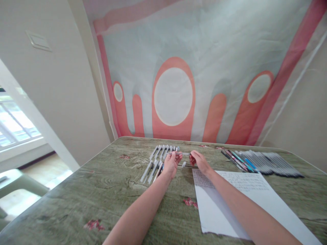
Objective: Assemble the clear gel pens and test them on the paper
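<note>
Green wood-grain tabletop stretches leftward to its edge; left hand and right hand pinch a slim greyish pen.

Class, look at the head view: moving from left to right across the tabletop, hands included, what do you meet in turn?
Pale pens in two rows, left hand, small whitish piece, right hand, coloured pens, grey dark-ended pens.
</note>
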A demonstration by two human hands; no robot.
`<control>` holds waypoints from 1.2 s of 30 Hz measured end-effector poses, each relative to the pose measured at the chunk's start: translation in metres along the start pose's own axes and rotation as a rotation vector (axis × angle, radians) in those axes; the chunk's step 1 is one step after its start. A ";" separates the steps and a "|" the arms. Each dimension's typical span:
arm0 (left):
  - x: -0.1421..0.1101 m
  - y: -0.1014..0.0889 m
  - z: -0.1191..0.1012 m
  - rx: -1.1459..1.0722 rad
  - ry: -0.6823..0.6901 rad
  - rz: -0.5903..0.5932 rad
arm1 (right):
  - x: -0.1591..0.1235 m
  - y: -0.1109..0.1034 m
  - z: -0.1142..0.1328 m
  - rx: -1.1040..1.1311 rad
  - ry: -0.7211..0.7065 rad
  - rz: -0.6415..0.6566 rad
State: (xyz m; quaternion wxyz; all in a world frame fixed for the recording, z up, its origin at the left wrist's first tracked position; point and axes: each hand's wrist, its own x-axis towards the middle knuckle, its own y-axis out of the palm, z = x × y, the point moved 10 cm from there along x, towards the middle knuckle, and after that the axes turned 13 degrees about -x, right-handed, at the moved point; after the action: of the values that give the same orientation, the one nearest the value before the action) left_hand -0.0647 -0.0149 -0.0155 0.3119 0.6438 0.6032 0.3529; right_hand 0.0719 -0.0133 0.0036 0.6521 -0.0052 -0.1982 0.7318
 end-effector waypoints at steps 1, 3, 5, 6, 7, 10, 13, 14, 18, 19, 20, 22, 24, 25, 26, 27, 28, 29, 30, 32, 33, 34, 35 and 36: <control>0.000 0.001 -0.001 0.008 0.001 0.003 | 0.000 -0.001 0.002 -0.031 -0.019 -0.003; -0.001 0.004 -0.003 0.036 0.013 0.018 | 0.001 -0.002 0.005 -0.073 -0.046 -0.011; -0.003 0.010 -0.006 0.066 0.029 0.044 | 0.002 -0.002 0.004 -0.053 -0.044 -0.012; -0.004 0.013 -0.007 0.079 0.036 0.058 | 0.002 -0.001 0.002 -0.022 -0.033 -0.010; -0.005 0.016 -0.008 0.090 0.041 0.066 | 0.003 -0.001 0.000 0.016 -0.016 -0.004; -0.006 0.018 -0.008 0.111 0.044 0.067 | 0.003 0.003 -0.005 0.122 0.042 0.040; -0.007 0.020 -0.009 0.129 0.051 0.081 | 0.003 0.009 -0.009 0.201 0.101 0.099; -0.006 0.020 -0.009 0.129 0.052 0.085 | 0.002 0.010 -0.010 0.226 0.118 0.114; -0.006 0.017 -0.006 0.036 0.018 0.044 | 0.000 0.010 0.001 0.288 0.088 0.075; -0.006 0.017 -0.004 -0.001 0.001 0.028 | -0.001 0.009 0.008 0.278 0.051 0.051; -0.007 0.018 0.000 -0.031 -0.021 0.020 | -0.002 0.009 0.015 0.252 0.007 0.030; -0.011 0.024 0.009 -0.048 -0.080 0.038 | -0.005 0.010 0.031 0.156 -0.086 0.019; -0.018 0.035 0.019 0.000 -0.131 0.089 | -0.008 0.010 0.044 0.038 -0.153 0.010; -0.022 0.041 0.023 0.052 -0.149 0.120 | -0.008 0.007 0.047 -0.010 -0.165 -0.012; -0.028 0.047 0.027 0.125 -0.159 0.154 | -0.008 0.002 0.049 -0.048 -0.161 -0.045; -0.034 0.054 0.030 0.215 -0.159 0.200 | -0.007 -0.005 0.049 -0.076 -0.147 -0.085; -0.041 0.063 0.033 0.322 -0.150 0.264 | -0.005 -0.014 0.048 -0.092 -0.132 -0.132; -0.049 0.072 0.036 0.437 -0.134 0.349 | -0.003 -0.024 0.048 -0.098 -0.118 -0.178; -0.059 0.083 0.039 0.546 -0.109 0.451 | -0.001 -0.034 0.047 -0.093 -0.108 -0.221; -0.079 0.099 0.044 0.739 -0.058 0.637 | 0.003 -0.053 0.048 -0.055 -0.098 -0.292; -0.087 0.104 0.047 0.821 -0.039 0.708 | 0.005 -0.062 0.049 -0.034 -0.096 -0.321; -0.095 0.107 0.051 0.896 -0.028 0.770 | 0.007 -0.071 0.050 -0.022 -0.099 -0.343; -0.101 0.108 0.054 0.961 -0.022 0.826 | 0.008 -0.079 0.053 -0.024 -0.107 -0.367; -0.105 0.108 0.058 1.020 -0.018 0.872 | 0.008 -0.088 0.056 -0.038 -0.116 -0.395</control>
State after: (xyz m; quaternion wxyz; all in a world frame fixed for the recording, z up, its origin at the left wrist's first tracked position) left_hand 0.0409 -0.1266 0.0335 -0.1976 0.8981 0.3766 0.1120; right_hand 0.1400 -0.0150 0.0836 0.7703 0.0634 -0.2464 0.5848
